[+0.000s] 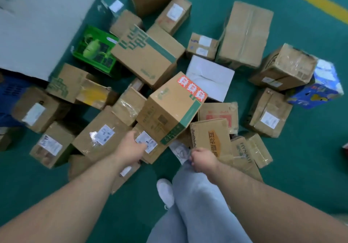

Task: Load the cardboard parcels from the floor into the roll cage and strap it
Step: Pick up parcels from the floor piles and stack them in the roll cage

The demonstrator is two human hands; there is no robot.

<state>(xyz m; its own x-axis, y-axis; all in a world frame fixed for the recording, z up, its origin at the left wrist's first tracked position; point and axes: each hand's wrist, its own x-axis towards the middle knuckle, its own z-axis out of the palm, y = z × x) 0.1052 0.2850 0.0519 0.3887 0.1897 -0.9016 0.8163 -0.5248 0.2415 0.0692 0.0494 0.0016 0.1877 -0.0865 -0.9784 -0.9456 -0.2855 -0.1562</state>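
Several cardboard parcels lie heaped on the green floor (310, 167). My left hand (132, 145) reaches down onto a small brown box with a white label (150, 148); its fingers lie over the box's left top corner. That box sits under the tilted box with red stickers and green tape (169, 109). My right hand (202, 160) has its fingers curled at the edge of a flat white-labelled packet (178, 148), beside an orange-printed carton (211, 137). Whether it holds the packet is hidden. The roll cage is not clearly in view.
A large pale grey panel (43, 24) fills the upper left, with a blue crate (11, 96) below it. A green printed box (96, 51), a white box (209, 77) and a blue patterned box (318, 90) lie among the parcels. My leg (195, 205) and white shoe (165, 192) stand at the heap's near edge.
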